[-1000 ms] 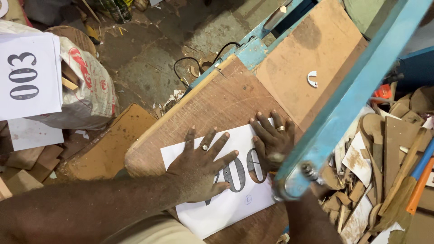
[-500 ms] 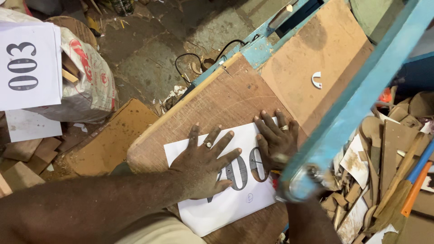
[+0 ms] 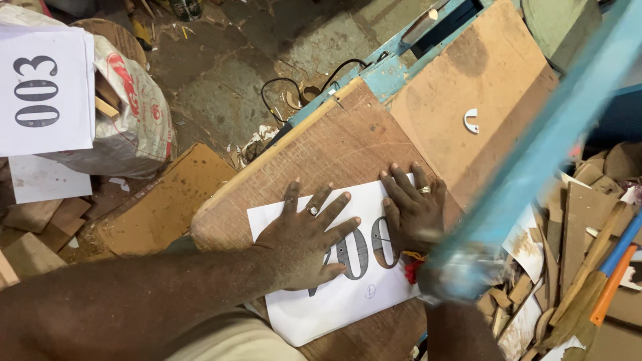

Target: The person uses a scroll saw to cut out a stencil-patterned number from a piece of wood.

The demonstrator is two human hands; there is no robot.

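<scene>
Over at the far left a second white sheet (image 3: 45, 90) with large dark numerals leans against a bulging white sack (image 3: 137, 124) with red print, and loose brown board offcuts (image 3: 164, 204) lie on the dirty floor below it. Moving toward the middle, a scratched brown wooden board (image 3: 334, 147) slopes across the blue machine frame, and a white paper sheet (image 3: 328, 304) with big dark numerals lies flat on its near end. The left hand (image 3: 304, 241) rests palm down on that sheet, fingers spread wide and flat, a ring on one finger, gripping nothing. Just beside it, the right hand (image 3: 414, 210) also presses flat on the sheet's right edge, fingers extended and together, a gold ring showing and a red thread at the wrist, likewise clasping nothing. A blurred blue bar (image 3: 535, 160) crosses diagonally in front of the right forearm. Farther right sits a heap of wood scraps (image 3: 575, 227) with a broom handle (image 3: 612, 257) lying among them.
</scene>
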